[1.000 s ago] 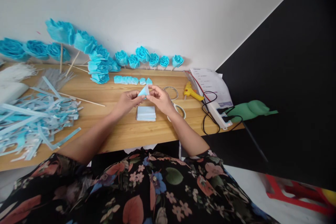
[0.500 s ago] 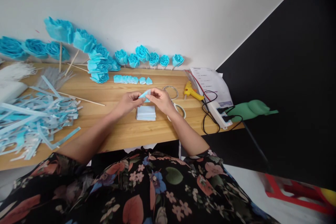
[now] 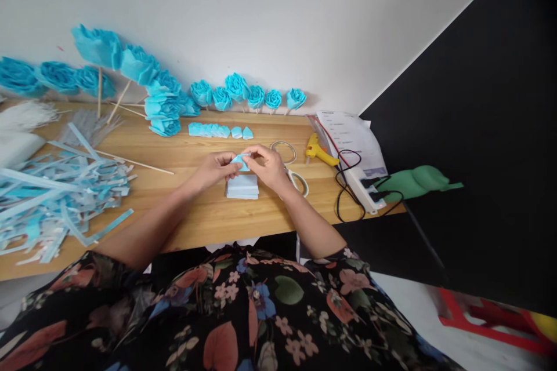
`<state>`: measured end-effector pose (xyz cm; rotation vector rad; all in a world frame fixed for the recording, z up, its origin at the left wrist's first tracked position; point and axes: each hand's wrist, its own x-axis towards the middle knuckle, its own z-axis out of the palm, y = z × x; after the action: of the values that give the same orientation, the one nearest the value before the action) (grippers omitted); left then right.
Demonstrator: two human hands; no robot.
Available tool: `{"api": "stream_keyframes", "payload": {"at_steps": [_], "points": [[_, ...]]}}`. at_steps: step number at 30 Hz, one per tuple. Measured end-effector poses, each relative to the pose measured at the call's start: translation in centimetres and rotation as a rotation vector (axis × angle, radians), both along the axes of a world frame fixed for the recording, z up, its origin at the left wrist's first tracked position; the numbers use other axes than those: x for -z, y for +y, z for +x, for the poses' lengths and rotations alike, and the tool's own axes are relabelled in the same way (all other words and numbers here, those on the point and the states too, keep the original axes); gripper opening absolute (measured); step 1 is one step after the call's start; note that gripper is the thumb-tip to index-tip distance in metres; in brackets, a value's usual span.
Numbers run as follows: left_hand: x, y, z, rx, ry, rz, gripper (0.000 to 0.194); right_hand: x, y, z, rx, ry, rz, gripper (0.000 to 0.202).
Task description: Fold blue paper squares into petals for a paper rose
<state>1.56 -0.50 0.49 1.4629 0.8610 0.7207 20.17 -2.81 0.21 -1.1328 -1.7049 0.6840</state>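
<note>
Between both hands I pinch a small piece of light blue paper (image 3: 239,161), folded at its edge. My left hand (image 3: 218,167) grips its left side, and my right hand (image 3: 266,167) has thumb and finger closed on its right side. Just below the hands lies a stack of pale paper pieces (image 3: 242,186) on the wooden table (image 3: 195,214). Beyond them runs a row of folded blue petals (image 3: 209,130), with two single petals (image 3: 242,133) at its right end. Scissors (image 3: 298,183) lie partly hidden behind my right wrist.
Blue paper flowers on sticks (image 3: 237,88) line the wall. Paper strips (image 3: 65,197) are heaped at left near a thin stick (image 3: 134,163). To the right are a tape roll (image 3: 284,152), a yellow glue gun (image 3: 319,151), printed sheets (image 3: 357,139) and a power strip (image 3: 364,191) with black cords.
The paper's raised right corner has folded down, so the piece looks lower and more compact. My right fingers have shifted slightly over it; the left hand stays nearly still.
</note>
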Motion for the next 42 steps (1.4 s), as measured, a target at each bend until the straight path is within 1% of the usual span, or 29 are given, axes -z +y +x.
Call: {"api": "stream_keyframes", "payload": {"at_steps": [3, 7, 12, 18, 21, 23, 25, 28, 30, 32, 34, 37, 42], "points": [[0.2, 0.1, 0.0, -0.008, -0.038, -0.023, 0.034, 0.4, 0.2, 0.2, -0.016, -0.077, 0.12, 0.013], [0.3, 0.0, 0.0, -0.033, -0.096, -0.054, 0.034, 0.9, 0.6, 0.5, -0.073, -0.146, 0.24, 0.023], [-0.1, -0.2, 0.1, -0.058, -0.144, -0.098, 0.036, 1.2, 0.7, 0.7, -0.099, -0.177, 0.263, 0.031], [-0.4, -0.4, 0.2, -0.058, -0.159, -0.13, 0.039, 1.2, 0.8, 0.8, -0.106, -0.16, 0.277, 0.033], [-0.2, -0.3, 0.2, -0.065, -0.149, -0.117, 0.039, 1.0, 0.7, 0.7, -0.119, -0.134, 0.234, 0.033], [-0.1, -0.2, 0.2, -0.076, -0.132, -0.089, 0.037, 0.9, 0.5, 0.6, -0.126, -0.072, 0.167, 0.032], [-0.1, -0.2, 0.2, -0.096, -0.114, -0.06, 0.036, 0.9, 0.5, 0.6, -0.13, 0.048, 0.034, 0.031], [-0.2, -0.2, 0.2, -0.136, -0.113, -0.018, 0.035, 0.9, 0.5, 0.5, -0.128, 0.252, -0.193, 0.036], [-0.3, -0.2, 0.2, -0.156, -0.116, 0.009, 0.035, 1.0, 0.6, 0.5, -0.127, 0.332, -0.294, 0.036], [-0.3, -0.2, 0.2, -0.168, -0.112, 0.032, 0.036, 1.1, 0.7, 0.5, -0.121, 0.375, -0.361, 0.036], [-0.1, -0.2, 0.2, -0.181, -0.108, 0.045, 0.036, 1.1, 0.7, 0.4, -0.125, 0.404, -0.393, 0.04], [0.2, 0.0, 0.2, -0.206, -0.108, 0.052, 0.037, 0.9, 0.7, 0.3, -0.125, 0.421, -0.391, 0.044], [0.3, 0.1, 0.2, -0.219, -0.086, 0.07, 0.037, 0.3, 0.6, 0.1, -0.096, 0.405, -0.35, 0.039]]}}
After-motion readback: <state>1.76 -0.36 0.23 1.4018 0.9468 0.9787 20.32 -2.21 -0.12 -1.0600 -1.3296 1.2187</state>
